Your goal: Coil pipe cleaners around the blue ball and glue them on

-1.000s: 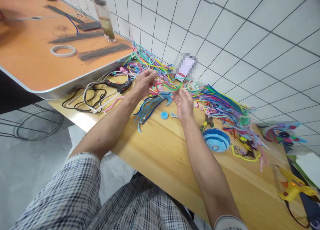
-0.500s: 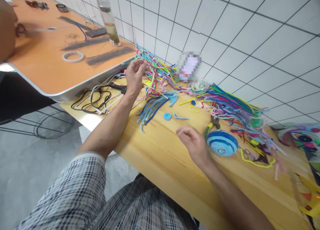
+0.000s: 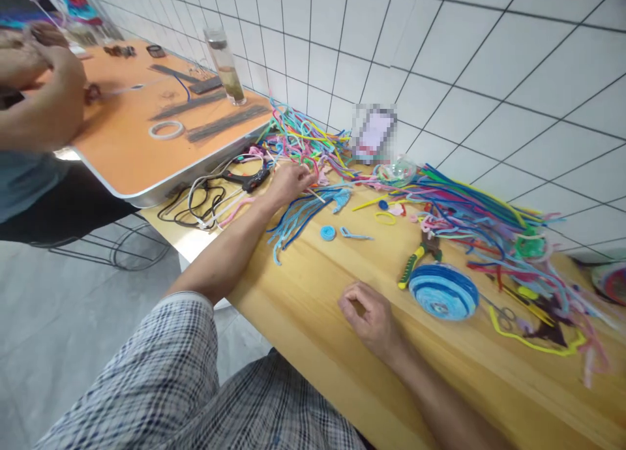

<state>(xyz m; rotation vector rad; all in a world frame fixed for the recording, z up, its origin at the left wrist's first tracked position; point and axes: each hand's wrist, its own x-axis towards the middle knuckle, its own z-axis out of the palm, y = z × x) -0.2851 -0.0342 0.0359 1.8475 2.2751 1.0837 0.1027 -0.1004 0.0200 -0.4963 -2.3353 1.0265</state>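
Note:
My left hand (image 3: 292, 181) reaches to the near side of a tangled heap of coloured pipe cleaners (image 3: 313, 137), its fingers pinched together; what they hold, if anything, is too small to name. My right hand (image 3: 366, 313) rests over the wooden table with its fingers curled into a loose ring and nothing in them. Between the hands lie a bundle of blue pipe cleaners (image 3: 298, 218), a small blue coil (image 3: 327, 233) and a bent light-blue piece (image 3: 356, 236). Right of my right hand sit a large blue coiled disc (image 3: 444, 292) and green-yellow pliers (image 3: 413, 266).
A black glue gun (image 3: 252, 180) with cables lies left. Behind stand a pixelated phone (image 3: 374, 134) and more pipe cleaners (image 3: 469, 199). Scissors (image 3: 506, 316) lie right. On the orange table (image 3: 122, 163) are tape (image 3: 166, 130), a glass bottle (image 3: 227, 72) and another person's arms (image 3: 49, 104).
My left hand has moved down and right, closer to the blue bundle. My right hand is lower in view, its fingers curled more. The other person's arms show more as the view has shifted.

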